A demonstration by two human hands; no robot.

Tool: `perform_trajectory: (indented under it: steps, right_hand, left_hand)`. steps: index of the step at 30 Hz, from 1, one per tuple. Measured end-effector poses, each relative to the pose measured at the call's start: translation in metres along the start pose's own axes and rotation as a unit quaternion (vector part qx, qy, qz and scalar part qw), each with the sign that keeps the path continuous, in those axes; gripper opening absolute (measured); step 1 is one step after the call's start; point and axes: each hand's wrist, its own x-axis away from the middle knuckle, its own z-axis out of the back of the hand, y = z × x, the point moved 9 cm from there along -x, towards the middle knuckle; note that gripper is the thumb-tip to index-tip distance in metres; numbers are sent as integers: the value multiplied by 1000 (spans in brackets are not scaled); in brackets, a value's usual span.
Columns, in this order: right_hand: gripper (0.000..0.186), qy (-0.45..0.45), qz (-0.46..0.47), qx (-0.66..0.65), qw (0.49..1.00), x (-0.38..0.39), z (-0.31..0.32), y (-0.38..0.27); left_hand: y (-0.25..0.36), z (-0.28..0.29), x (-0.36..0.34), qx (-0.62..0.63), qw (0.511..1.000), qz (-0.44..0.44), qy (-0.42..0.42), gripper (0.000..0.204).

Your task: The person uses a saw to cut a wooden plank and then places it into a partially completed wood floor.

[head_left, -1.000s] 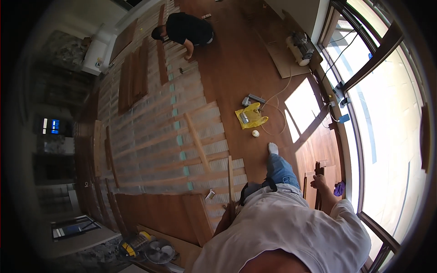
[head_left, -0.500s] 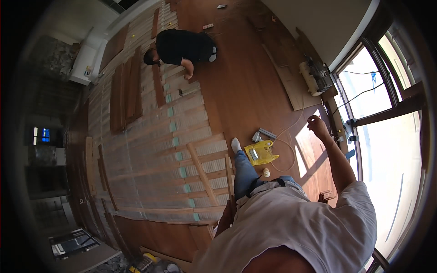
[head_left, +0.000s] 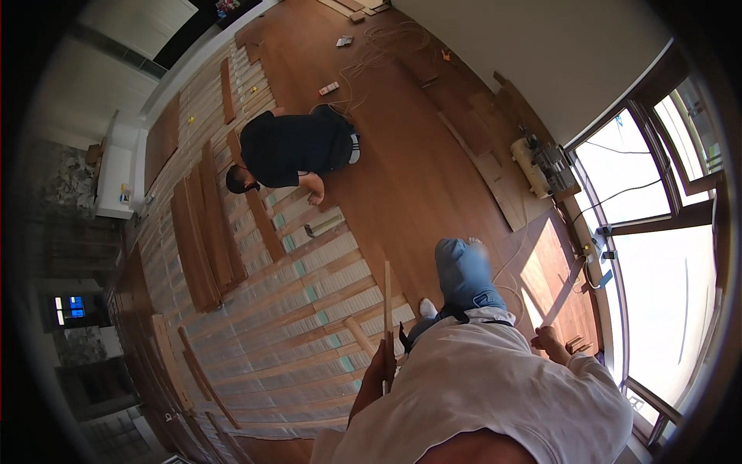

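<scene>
A wooden plank (head_left: 388,305), seen nearly edge-on, stands beside my left leg. My left hand (head_left: 380,365) is closed around its near end, partly covered by my shirt. On my right, near the window side, my right hand (head_left: 549,343) hangs low with curled fingers. What it holds, if anything, is too small to make out. A grey strip (head_left: 563,294) runs from near that hand across the sunlit floor; I cannot tell whether it is a shadow or an object.
A co-worker (head_left: 297,151) in dark clothes kneels at the edge of the laid wood floor (head_left: 394,185). Left of it lie battens with pale sheeting and loose floorboards (head_left: 205,240). A compressor-like machine (head_left: 537,166) stands by the windows; a thin hose (head_left: 506,282) crosses the floor.
My right hand has come down and back toward my side. The plank in my left hand has risen into view. My right leg has moved forward, covering the yellow bag and nail-gun-like tool.
</scene>
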Motion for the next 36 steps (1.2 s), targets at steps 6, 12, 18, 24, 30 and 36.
perform_trajectory:
  steps: [6, 12, 18, 24, 30, 36]
  right_hand:
    - [31, -85, 59, 34, 994, -62, -87, -224]
    - [26, -29, 281, -41, 958, -131, -64, -613]
    - [29, -20, 395, -27, 918, -112, -60, -968]
    - [29, -22, 427, 27, 903, -138, -111, -1144]
    - [17, -118, 143, 91, 978, -197, -161, -1069]
    - [27, -78, 44, -26, 996, -212, -181, -1110]
  left_hand:
    - [174, -57, -51, -4, 1000, -4, 6, 62]
    - [349, -135, -54, 14, 1000, -13, 11, 62]
    - [514, -184, -66, 51, 998, -32, 22, 61]
    - [689, -231, -117, 55, 998, -31, 22, 62]
    - [879, -289, -134, 35, 999, -23, 2, 62]
    - [1055, -328, -145, 25, 999, -24, 16, 63]
